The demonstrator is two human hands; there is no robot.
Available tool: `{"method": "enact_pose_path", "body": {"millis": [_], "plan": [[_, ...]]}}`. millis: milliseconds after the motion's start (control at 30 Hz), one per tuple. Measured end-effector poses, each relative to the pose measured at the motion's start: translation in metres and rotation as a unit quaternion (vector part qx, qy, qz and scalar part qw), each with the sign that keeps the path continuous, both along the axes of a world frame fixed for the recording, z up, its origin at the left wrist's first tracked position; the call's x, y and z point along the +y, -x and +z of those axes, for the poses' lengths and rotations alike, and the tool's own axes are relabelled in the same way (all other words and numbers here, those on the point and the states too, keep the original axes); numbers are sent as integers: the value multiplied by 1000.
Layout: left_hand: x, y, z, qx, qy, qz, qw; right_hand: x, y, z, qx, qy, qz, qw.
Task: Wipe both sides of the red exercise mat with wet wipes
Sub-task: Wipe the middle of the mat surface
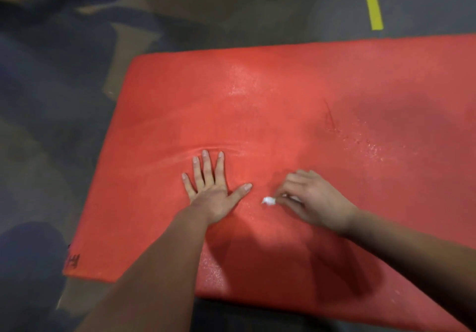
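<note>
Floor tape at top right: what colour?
Yellow. The floor tape lies on the grey floor beyond the red mat, seen in the head view.

grey floor [77, 138], red mat [309, 99], yellow tape [374, 4]

Grey floor [309, 9] — yellow tape lines [374, 4] far right.

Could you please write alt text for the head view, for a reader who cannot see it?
A person's left hand presses flat on a red exercise mat while the right hand pinches a small white wipe on it. Yellow tape marks the floor.
</note>
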State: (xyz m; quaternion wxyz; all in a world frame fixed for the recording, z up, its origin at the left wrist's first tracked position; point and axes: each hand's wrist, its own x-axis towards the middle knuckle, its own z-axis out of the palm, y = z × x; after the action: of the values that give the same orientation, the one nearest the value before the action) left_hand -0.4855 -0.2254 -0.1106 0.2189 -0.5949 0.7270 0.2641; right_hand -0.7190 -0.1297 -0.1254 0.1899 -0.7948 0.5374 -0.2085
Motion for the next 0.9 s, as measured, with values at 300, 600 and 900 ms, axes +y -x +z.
{"method": "enact_pose_path", "body": {"millis": [300,600,900], "plan": [[-2,1,2,25,-3,16,1000,-29,11,6,1,-75,-39,996],[-31,6,10,84,31,23,996,-57,18,2,-16,-28,-62,998],[-49,59,-7,150,220,121,956,-66,19,-4,-38,-13,-100,994]]}}
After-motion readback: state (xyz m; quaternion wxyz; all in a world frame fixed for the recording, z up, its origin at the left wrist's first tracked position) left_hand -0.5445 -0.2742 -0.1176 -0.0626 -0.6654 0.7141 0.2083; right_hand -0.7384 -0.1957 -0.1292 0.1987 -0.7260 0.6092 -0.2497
